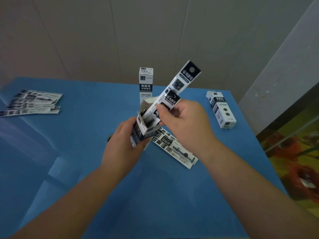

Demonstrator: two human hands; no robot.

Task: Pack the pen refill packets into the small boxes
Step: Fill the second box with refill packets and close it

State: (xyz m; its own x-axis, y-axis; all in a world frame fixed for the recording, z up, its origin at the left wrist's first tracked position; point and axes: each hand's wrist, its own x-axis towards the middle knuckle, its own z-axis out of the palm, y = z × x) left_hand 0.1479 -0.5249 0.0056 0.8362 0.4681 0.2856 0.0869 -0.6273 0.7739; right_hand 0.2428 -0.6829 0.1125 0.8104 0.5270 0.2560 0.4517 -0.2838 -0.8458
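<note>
L hand (123, 135) grips open box (143, 130) above blue table (96, 169). R hand (183, 118) pinches refill packets (174, 90), lower ends in box mouth. More packets flat under hands (174, 147) & far left (32, 103). Two closed boxes: upright behind (145, 81), leaning at right (221, 109).

Two bare arms show, with no sleeves on them. The left hand (123, 135) and the right hand (185, 121) wear no gloves, rings or watch.
</note>
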